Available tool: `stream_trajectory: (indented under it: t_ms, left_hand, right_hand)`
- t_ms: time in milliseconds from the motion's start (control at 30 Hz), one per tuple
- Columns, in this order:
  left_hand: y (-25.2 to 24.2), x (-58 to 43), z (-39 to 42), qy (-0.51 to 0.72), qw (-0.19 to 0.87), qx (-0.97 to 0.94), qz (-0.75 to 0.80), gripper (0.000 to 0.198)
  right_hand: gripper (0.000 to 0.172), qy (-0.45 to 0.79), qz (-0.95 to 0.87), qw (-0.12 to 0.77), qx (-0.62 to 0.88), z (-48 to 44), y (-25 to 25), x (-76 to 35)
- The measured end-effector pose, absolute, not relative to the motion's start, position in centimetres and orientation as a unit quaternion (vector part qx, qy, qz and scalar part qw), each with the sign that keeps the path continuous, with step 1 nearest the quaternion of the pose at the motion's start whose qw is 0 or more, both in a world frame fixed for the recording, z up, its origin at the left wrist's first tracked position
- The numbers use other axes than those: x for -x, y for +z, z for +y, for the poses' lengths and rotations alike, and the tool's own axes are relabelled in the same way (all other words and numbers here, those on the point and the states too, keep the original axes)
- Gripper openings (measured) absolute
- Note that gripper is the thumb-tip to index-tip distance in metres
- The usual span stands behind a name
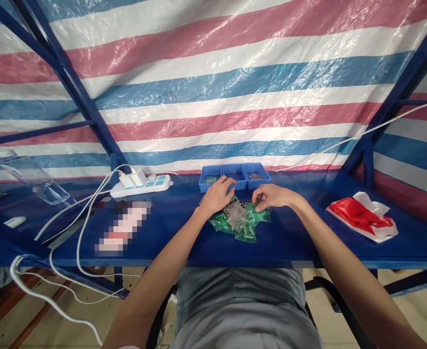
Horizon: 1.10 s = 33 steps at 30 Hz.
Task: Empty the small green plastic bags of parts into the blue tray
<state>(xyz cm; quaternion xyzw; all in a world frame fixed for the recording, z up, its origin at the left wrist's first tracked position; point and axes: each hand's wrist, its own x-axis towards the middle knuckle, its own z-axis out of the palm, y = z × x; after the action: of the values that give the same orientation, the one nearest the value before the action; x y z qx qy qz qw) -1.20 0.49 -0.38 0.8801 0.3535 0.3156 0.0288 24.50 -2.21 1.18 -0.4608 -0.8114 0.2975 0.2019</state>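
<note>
A pile of clear plastic bags with small green parts lies on the blue tabletop in front of me. A greyish clear bag of small parts rests on top of the pile. My left hand hovers over the pile's far left side, fingers bent and thumb apart from them, holding nothing that I can see. At the pile's right edge is my right hand, its fingers curled and the tips apart, close to the green bags. Just beyond the hands stands a blue three-compartment tray with a few small pieces in it.
A white power strip with plugs and trailing white cables sits to the left. Farther left are a clear bottle and a white mouse-like object. A red and white plastic bag lies at the right. Blue frame posts flank the table.
</note>
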Motion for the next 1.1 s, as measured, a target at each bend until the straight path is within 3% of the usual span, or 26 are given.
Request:
stream_trajectory:
  t_ms: [433,700,1100]
  left_hand:
    - [-0.4,1.1,0.5,0.301,0.031,-0.887,0.349,0.020]
    - [-0.4,1.1,0.5,0.295,0.031,-0.890,0.347,0.022]
    - [0.7,1.0,-0.6,0.281,0.049,-0.912,0.294,0.032]
  right_hand:
    - [0.012,0.370,-0.782,0.215,0.453,-2.4,1.0,-23.3]
    - [0.014,0.411,-0.709,0.338,0.464,-2.2,1.0,-23.3]
    - [0.036,0.385,-0.625,0.499,0.461,-2.5,0.5,-21.2]
